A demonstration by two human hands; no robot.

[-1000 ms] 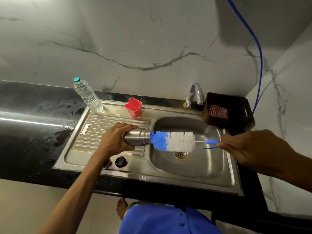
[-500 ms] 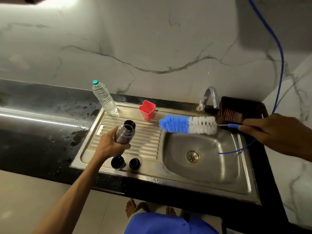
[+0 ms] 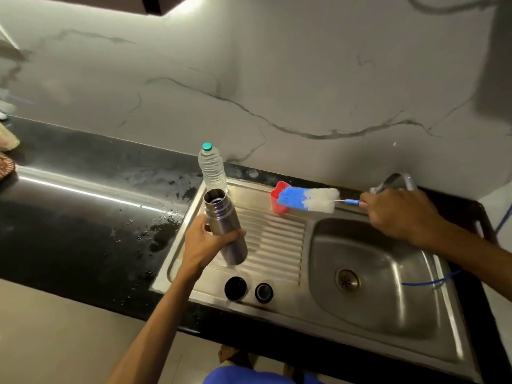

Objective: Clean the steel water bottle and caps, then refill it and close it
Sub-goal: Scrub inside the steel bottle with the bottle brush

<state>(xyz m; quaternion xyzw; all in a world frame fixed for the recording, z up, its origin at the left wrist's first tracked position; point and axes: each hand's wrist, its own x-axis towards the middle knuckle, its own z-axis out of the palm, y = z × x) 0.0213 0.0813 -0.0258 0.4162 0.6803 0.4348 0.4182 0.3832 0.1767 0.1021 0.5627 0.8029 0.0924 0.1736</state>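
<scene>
Head view looks down on my two arms reaching over the sink. My left hand point(image 3: 206, 242) comes up from below, fingers and thumb wrapped round the middle of the steel bottle point(image 3: 225, 227), which tilts with its open mouth up and away from me, above the ribbed draining board point(image 3: 273, 245). My right hand point(image 3: 399, 210) stretches in from the right, fingers curled round the thin blue handle of the bottle brush point(image 3: 309, 200), held level and pointing left. Its bristles are fluffy, blue at the tip and white nearer my hand; the tip overlaps a small red cup point(image 3: 278, 206), though I cannot tell if they touch. The bottle is smooth brushed metal with grooved rings below its neck. Two round dark caps point(image 3: 235, 288) sit side by side on the board's front rim, just below the bottle. A clear plastic bottle point(image 3: 212, 167) with a teal cap stands behind it. The black counter point(image 3: 83, 217) is glossy and spattered with water.
</scene>
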